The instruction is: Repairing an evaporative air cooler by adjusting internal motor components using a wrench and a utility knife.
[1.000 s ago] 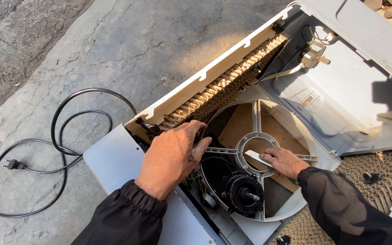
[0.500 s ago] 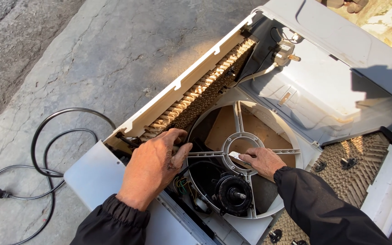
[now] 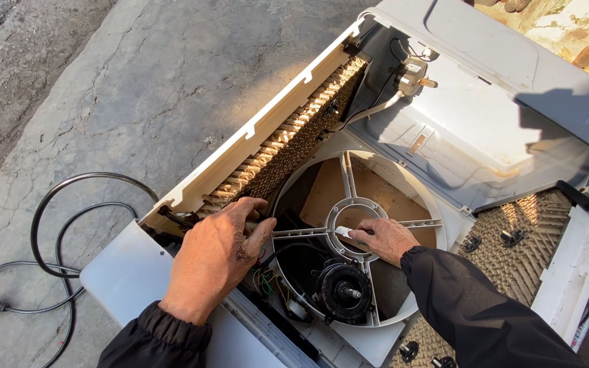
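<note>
A white air cooler cabinet lies open on its back on concrete. Inside it is a round white fan frame with spokes and a central ring. A black motor sits loose under the frame's near side. My left hand lies on the frame's left rim, fingers bent over the edge next to coloured wires. My right hand rests on the central ring and pinches a small white piece there.
A brown honeycomb pad lines the cabinet's left wall, and another pad lies at the right with black clips on it. A small pump with a hose sits at the far end. A black power cord coils on the ground at left.
The view has shifted, so the cooler sits lower and further left in the picture. Both hands stay where they were on the fan frame.
</note>
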